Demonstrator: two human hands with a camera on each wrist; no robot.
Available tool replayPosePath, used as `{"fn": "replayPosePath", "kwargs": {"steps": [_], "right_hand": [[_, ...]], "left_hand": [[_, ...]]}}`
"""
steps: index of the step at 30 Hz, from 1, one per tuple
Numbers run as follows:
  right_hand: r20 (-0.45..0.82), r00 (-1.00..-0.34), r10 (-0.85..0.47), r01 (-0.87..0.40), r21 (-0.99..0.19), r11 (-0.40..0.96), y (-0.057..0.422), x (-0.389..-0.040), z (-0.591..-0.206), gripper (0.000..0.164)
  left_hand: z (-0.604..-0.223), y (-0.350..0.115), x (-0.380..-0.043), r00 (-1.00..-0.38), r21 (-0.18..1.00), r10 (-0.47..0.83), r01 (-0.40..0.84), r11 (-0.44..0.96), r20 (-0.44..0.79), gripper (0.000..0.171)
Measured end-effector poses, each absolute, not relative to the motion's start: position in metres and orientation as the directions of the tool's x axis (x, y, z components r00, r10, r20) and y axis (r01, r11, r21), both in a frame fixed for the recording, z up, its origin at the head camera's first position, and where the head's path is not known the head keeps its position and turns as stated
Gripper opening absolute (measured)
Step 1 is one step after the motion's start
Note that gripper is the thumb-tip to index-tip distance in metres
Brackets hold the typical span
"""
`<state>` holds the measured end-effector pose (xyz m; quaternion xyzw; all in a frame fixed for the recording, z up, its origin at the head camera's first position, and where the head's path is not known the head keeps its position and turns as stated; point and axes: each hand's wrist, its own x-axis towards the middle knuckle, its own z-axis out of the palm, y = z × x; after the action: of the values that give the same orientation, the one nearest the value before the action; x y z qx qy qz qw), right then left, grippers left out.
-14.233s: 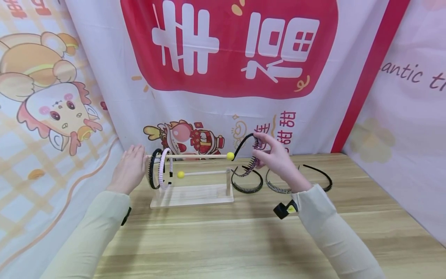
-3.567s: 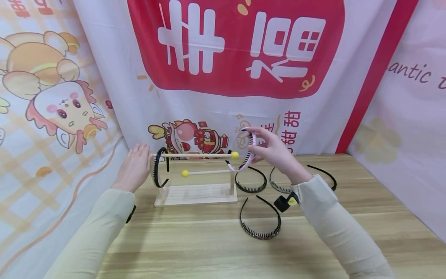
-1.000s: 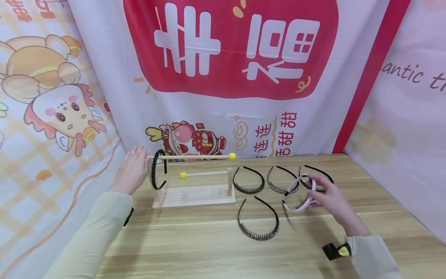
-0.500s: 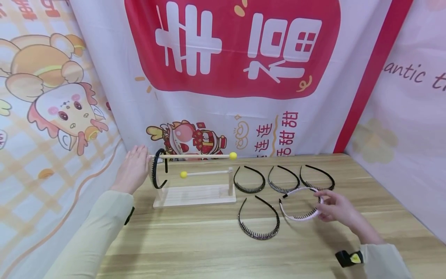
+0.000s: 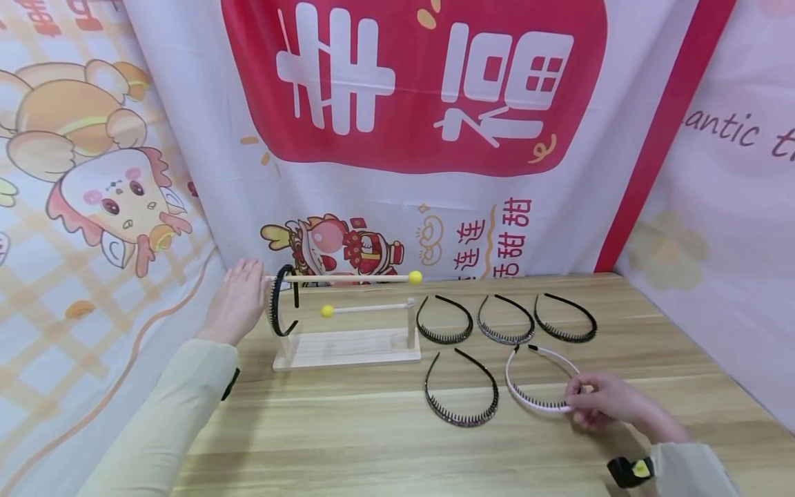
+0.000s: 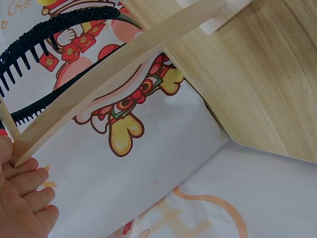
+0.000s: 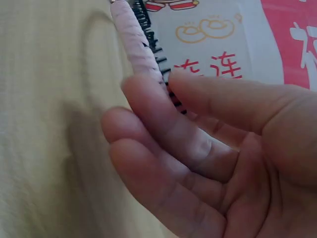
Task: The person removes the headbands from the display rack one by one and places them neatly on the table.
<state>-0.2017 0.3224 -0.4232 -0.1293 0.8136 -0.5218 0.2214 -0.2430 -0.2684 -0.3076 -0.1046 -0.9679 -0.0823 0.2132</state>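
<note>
In the head view my right hand (image 5: 602,400) pinches a pale pink, wrapped headband (image 5: 534,402) by its right side, low over the table. The right wrist view shows the pink headband (image 7: 136,42) between thumb and index finger, its dark comb teeth facing inward. My left hand (image 5: 239,297), fingers fairly straight, rests against the left end of a wooden two-rod stand (image 5: 348,348). Close by, a black toothed headband (image 5: 276,304) hangs on the upper rod. In the left wrist view, fingertips (image 6: 37,176) touch the end of a wooden upright (image 6: 114,64).
Three dark headbands lie in a back row: black (image 5: 444,339), silver-edged (image 5: 506,338) and black (image 5: 568,337). In front of them lies a glittery one (image 5: 462,421). Yellow balls (image 5: 415,277) cap the rods. Printed cloth (image 5: 413,207) hangs behind the wooden table (image 5: 373,442).
The glittery headband went from the right hand onto the table. The pink one came off the upper rod, was carried right and lowered in front of the back row. The left hand stayed put.
</note>
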Motion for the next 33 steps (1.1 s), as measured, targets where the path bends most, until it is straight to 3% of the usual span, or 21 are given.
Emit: {"fn": "replayPosePath", "kwargs": {"steps": [21,33], "right_hand": [[-0.293,-0.807,-0.513,0.087,-0.918,0.387,0.323,-0.201,-0.440,0.019],[-0.227,-0.848,-0.478,-0.029,-0.882,0.470,0.302,-0.215,-0.403,0.028]], "left_hand": [[-0.306,-0.268,-0.245,-0.897,0.120,0.167,0.234,0.965,0.408,0.047],[-0.307,-0.269,-0.244,-0.899,0.123,0.164,0.232,0.965,0.406,0.047]]}}
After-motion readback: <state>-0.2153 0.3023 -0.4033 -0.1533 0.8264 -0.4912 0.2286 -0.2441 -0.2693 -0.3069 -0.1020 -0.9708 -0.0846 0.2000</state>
